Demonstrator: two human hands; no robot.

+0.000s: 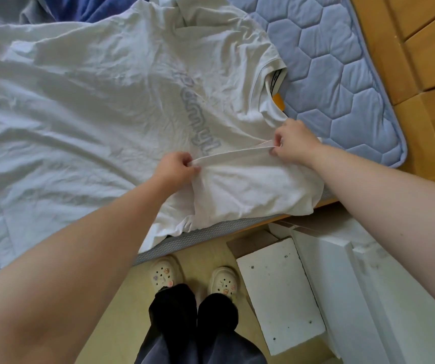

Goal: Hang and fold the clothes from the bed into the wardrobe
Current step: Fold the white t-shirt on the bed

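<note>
Your left hand (pixel 177 168) and right hand (pixel 294 143) both pinch the sleeve hem (pixel 233 151) of the white T-shirt (pixel 93 101), fingers (pixel 188 164) curled tight on the cloth. The T-shirt lies spread on the bed (pixel 342 74), its near side at the edge. Pull unevenly and the fold will likely go crooked. Drag it toward yourself and it could slide to the floor (pixel 121 298).

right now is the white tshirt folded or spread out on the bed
Spread out, not folded: the white t-shirt lies flat across the bed. The left hand and right hand pinch only the near sleeve's edge.
</note>
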